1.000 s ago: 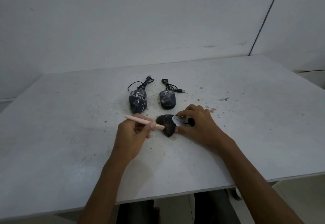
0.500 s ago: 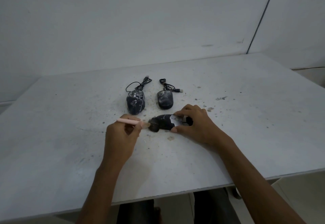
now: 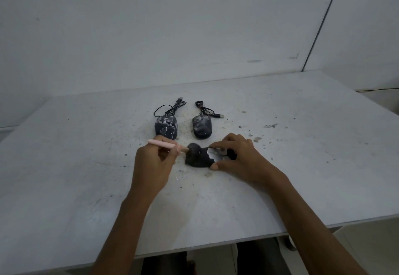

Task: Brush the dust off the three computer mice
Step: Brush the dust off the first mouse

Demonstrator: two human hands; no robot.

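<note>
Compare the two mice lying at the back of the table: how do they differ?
The left mouse is boxier with heavy white dust patches; the right mouse is rounder with fainter dust. The left cable forms a wide loop; the right one is bunched tight. Both are dark, corded and untouched.

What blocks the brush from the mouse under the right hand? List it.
Nothing visible. The brush in the left hand has its dark bristles already on the near mouse. The right hand pinches the mouse's other end, clear of the bristles.
</note>
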